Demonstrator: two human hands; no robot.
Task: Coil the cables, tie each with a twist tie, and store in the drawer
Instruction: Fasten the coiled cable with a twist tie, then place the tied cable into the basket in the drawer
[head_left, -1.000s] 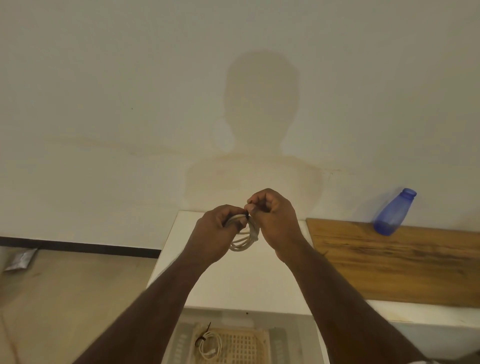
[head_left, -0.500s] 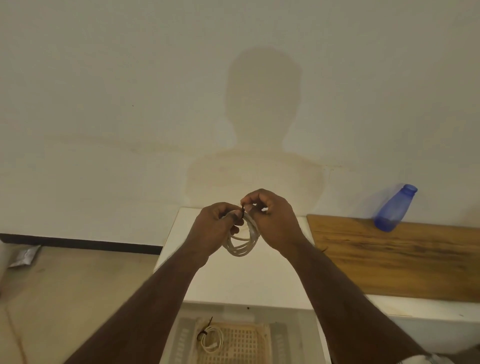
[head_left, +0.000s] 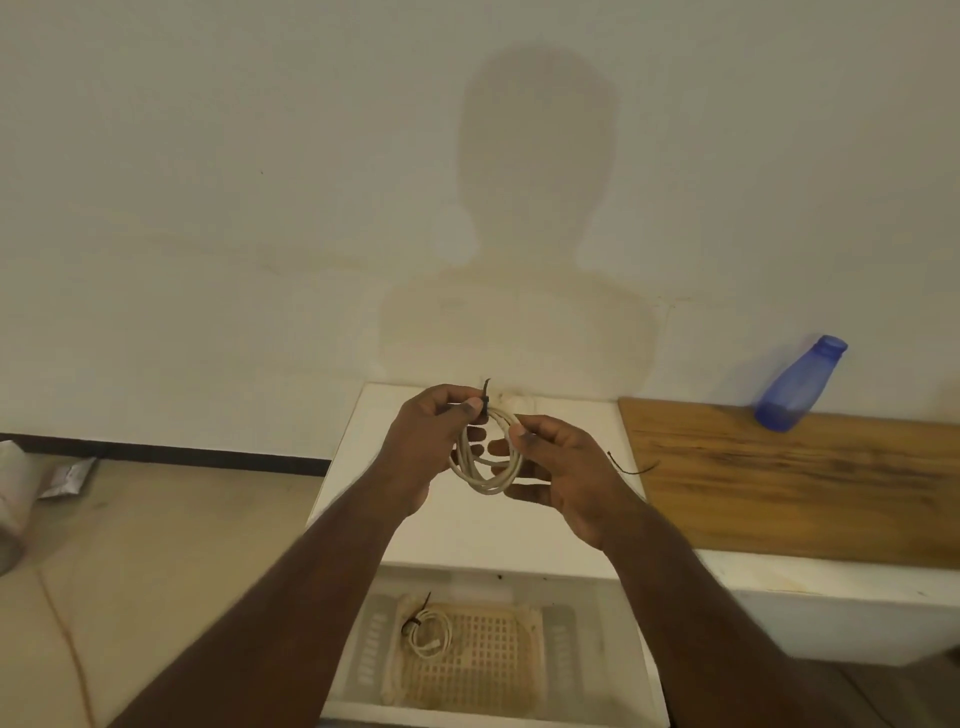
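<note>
A coiled white cable (head_left: 485, 462) hangs above the white cabinet top (head_left: 467, 525). My left hand (head_left: 431, 436) pinches the coil at its top, where a black twist tie (head_left: 485, 399) is wrapped round it with one end sticking up. My right hand (head_left: 561, 467) pinches the right side of the coil with thumb and forefinger, its other fingers spread behind the loops. Below, the open drawer (head_left: 597, 649) holds a beige perforated tray (head_left: 498, 660) with another tied white cable coil (head_left: 428, 631). A loose black twist tie (head_left: 628, 467) lies on the cabinet top to the right.
A wooden board (head_left: 810, 483) lies on the counter to the right, with a blue plastic bottle (head_left: 797, 384) at its back edge against the wall. A crumpled packet (head_left: 67, 475) lies on the floor at left.
My hands have drawn apart. The right hand has left the tie at the top and moved down to the coil's right side; the tie's end now stands up beside my left thumb.
</note>
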